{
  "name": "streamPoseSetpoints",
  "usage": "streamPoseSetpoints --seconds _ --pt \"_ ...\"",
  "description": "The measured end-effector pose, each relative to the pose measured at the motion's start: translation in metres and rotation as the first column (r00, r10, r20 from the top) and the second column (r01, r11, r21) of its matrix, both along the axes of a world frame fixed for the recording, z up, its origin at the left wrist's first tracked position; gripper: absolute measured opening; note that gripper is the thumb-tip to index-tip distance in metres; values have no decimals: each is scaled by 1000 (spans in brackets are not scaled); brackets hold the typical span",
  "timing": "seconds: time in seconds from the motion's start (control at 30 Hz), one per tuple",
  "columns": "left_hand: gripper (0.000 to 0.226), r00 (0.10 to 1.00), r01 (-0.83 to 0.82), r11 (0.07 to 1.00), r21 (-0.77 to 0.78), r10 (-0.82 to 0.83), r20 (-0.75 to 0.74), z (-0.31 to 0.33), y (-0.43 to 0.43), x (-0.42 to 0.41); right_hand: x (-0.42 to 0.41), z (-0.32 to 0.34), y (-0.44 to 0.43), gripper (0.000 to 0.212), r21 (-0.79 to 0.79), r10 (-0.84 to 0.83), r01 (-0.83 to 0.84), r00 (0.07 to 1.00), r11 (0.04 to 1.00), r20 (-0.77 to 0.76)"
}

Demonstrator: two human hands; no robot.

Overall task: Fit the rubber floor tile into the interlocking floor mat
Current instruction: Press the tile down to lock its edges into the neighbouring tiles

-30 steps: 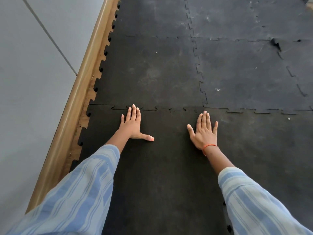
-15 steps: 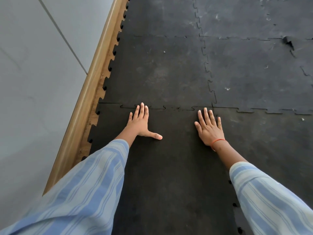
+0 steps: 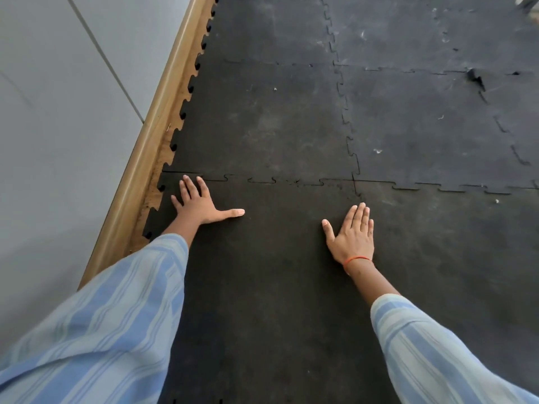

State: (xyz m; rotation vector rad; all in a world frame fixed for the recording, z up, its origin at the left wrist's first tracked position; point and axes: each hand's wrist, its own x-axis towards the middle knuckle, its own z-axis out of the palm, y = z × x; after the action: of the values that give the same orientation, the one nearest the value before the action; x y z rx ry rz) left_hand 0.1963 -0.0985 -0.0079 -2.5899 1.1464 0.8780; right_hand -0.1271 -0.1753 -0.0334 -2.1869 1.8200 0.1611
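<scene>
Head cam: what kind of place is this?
Probably an indoor gym or exercise room. Black interlocking rubber mat covers the floor, a wooden skirting strip runs along a plain grey wall, and both hands press a tile flat.

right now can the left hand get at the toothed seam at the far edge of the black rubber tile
Probably yes. The left hand lies flat and open on the black rubber floor tile, fingertips nearly at the jigsaw-toothed seam, and nothing lies between them. The right hand rests flat further back.
</scene>
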Motion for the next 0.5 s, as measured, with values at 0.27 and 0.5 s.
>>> streamPoseSetpoints --seconds 0.27,0.5 --pt "140 997 76 996 51 -76 -15 4 -3 -28 -18 10 -32 87 223 85 -79 996 971 -15" --pt "117 976 218 971 -100 -215 41 -12 37 -129 -32 4 63 88 42 -106 105 994 994 29"
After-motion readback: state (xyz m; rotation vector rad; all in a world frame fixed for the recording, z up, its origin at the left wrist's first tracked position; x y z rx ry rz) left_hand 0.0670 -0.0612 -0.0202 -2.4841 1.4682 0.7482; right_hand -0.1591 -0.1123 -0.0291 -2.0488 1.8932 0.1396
